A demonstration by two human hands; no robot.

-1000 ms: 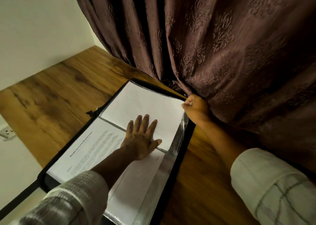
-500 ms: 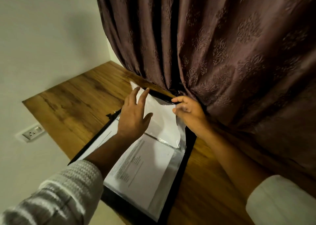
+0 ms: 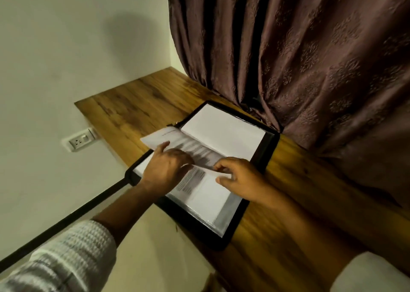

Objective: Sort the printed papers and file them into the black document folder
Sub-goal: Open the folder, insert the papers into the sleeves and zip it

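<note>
- Looking down on a black, rectangular, zip-edged document folder point(image 3: 271, 143), lying open and flat on a brown wood-grain desktop point(image 3: 133, 105), with its near-left side poking out past the desk's edge.
- Showing a blank white page point(image 3: 224, 134) in the far half, and a text-covered white page point(image 3: 199, 194) behind clear plastic in the near half.
- Arching up over the spine between those halves: a loose white printed sheet point(image 3: 190, 146) with grey blocks of text, too blurred for reading, with its far-left corner jutting beyond the folder's rim.
- Resting the left hand point(image 3: 166, 169) on that printed sheet from the left, with the forefinger stretching flat along the paper and the other fingers lying loosely bent on it; not gripping, as far as the blur is letting on.
- Pinching the sheet's near-right corner with the right hand point(image 3: 241, 180), thumb and forefinger closing on the paper between them.
- Hanging behind the folder: a heavy mauve-brown curtain point(image 3: 310, 58) with an embossed floral pattern, reaching down to the desktop just beside the folder's far corner.
- Sitting on the pale cream wall point(image 3: 66, 47), just beside the desk's left edge: a white wall socket point(image 3: 78, 141).
- Coming in from below: a white ribbed knit sleeve point(image 3: 73, 254) ending partway up the left forearm, and a plain white sleeve point(image 3: 372, 274) at the bottom-right corner.
</note>
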